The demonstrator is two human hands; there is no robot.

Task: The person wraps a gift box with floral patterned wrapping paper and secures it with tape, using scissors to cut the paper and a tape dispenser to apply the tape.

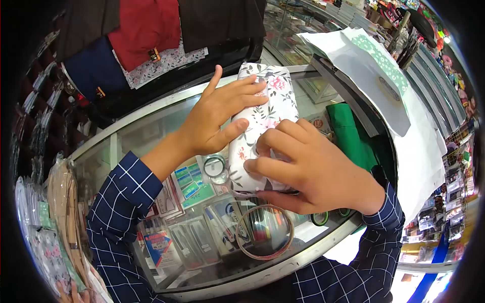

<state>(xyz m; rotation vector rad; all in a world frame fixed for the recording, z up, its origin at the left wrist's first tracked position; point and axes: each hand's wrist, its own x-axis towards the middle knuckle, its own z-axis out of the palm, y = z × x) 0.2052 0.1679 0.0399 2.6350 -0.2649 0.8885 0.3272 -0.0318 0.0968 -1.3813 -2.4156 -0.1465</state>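
A box-shaped package wrapped in white floral paper lies on the glass counter. My left hand rests over its left side, fingers stretched out and spread, the thumb along the paper. Bent fingers of my right hand press on the near part of the package, with the thumb low by its near end; whether a small piece is pinched there I cannot make out. Close to my right hand, a large roll of tape lies flat on the glass. A smaller clear tape roll shows beside the package's left edge.
The counter's metal frame runs along the near side. Under the glass are packaged pens and cards. Green rolled material and white paper sheets lie at right. Folded cloths are at the back left. Another person's fingers show bottom left.
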